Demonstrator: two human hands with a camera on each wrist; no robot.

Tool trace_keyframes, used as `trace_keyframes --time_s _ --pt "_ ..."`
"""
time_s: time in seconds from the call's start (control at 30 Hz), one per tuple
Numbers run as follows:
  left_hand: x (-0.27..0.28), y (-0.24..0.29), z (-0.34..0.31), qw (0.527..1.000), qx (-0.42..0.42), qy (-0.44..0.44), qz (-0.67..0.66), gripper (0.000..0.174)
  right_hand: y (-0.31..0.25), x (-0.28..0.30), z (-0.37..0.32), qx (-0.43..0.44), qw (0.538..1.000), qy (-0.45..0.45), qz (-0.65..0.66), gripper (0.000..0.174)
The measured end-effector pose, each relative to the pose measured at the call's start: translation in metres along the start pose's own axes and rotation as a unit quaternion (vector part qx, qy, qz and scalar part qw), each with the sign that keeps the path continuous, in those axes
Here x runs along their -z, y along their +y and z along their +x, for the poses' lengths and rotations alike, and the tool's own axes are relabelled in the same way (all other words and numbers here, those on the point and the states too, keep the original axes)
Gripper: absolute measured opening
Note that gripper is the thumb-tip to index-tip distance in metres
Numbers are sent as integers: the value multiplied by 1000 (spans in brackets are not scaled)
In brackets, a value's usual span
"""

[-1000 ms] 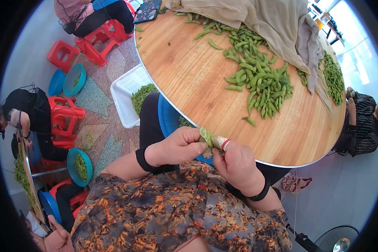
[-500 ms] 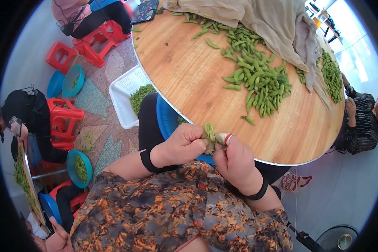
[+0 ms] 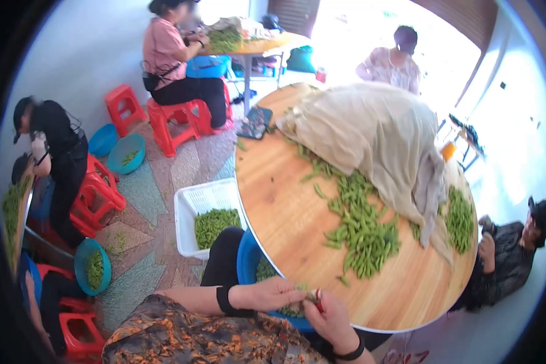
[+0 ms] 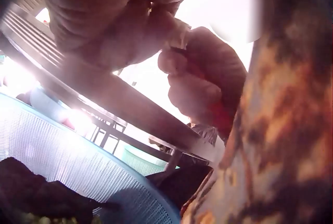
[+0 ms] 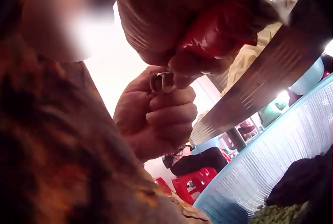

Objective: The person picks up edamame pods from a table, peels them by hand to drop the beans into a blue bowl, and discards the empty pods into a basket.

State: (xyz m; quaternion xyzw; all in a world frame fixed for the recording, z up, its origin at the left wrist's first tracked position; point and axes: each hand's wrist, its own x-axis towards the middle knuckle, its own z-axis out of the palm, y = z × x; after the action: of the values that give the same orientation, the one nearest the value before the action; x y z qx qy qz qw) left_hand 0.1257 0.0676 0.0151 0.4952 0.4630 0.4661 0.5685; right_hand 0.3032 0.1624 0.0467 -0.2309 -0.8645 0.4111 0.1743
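Over the blue basin (image 3: 249, 250) at the table's edge, my two hands meet with their fingertips together. My left hand (image 3: 273, 295) pinches a green edamame pod (image 3: 301, 287), mostly hidden by the fingers. My right hand (image 3: 330, 318) grips at the same pod from the other side; one of its fingers wears a pale wrap with a red band. Both hands' fingers are curled in the wrist views. Shelled green beans (image 5: 281, 214) lie in the basin beneath. On the round wooden table (image 3: 273, 206) ahead is a heap of edamame pods (image 3: 364, 239).
A beige cloth (image 3: 358, 127) covers a mound on the table, with more pods (image 3: 460, 221) at the right. A white crate (image 3: 185, 233) of pods stands left of my knee. Red stools (image 3: 94, 194), teal basins (image 3: 127, 153) and several people are around the room.
The head view has tilted up, so my hands appear lower and more of the room shows. The bright green pod that stood out between my thumbs is now mostly covered by fingers.
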Motion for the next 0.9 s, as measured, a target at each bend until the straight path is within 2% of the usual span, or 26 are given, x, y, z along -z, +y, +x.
trace_keyframes --time_s 0.07,0.13,0.2,0.23,0.3,0.4,0.47,0.5,0.53,0.57,0.6,0.67,0.73,0.77,0.8,0.83,0.9 --pt "2 -1 1 999 -24 -23 1 40 11 0 -2 -72 988 -69 121 13" --pt "1 8 0 998 -52 -24 20 38 4 7 0 -97 982 -84 138 15" --pt "-1 10 -2 996 -71 -33 32 36 -6 13 1 -209 943 -144 214 16" --pt "0 11 -3 995 -73 -31 59 34 -5 9 -1 -213 942 -143 215 16" --pt "2 13 -3 993 -74 -31 83 33 1 0 -1 -72 984 -85 140 9" --pt "1 7 -3 990 -96 -32 94 28 12 -5 -3 -45 989 -85 115 8" --pt "0 0 -2 978 -116 -10 175 25 9 -3 0 -63 990 -99 84 8" --pt "0 0 -2 978 -119 -30 168 25 6 0 1 -79 990 -109 52 11" --pt "0 3 -2 970 -140 -6 196 22 1 4 2 -98 990 -90 48 11" --pt "0 6 -1 961 -164 18 223 19 -5 6 6 -150 969 -121 155 12" --pt "-1 10 -2 961 -172 -7 217 19 -10 7 8 -192 934 -147 263 13" --pt "2 16 -6 986 -68 0 154 15 -13 5 9 -202 931 -131 273 12" --pt "6 4 -8 990 -55 3 130 13 -8 -3 9 -204 928 -132 283 11" --pt "5 -4 -9 993 -36 21 108 12 -3 -9 6 -99 980 -62 161 11" --pt "5 -12 -8 993 -37 18 107 12 -1 -14 5 11 999 8 32 11" --pt "4 -20 -6 995 -38 49 83 11 -2 -16 6 10 999 10 31 11" --pt "1 -18 -6 995 -36 79 58 11 -6 -21 4 94 991 59 -78 13"
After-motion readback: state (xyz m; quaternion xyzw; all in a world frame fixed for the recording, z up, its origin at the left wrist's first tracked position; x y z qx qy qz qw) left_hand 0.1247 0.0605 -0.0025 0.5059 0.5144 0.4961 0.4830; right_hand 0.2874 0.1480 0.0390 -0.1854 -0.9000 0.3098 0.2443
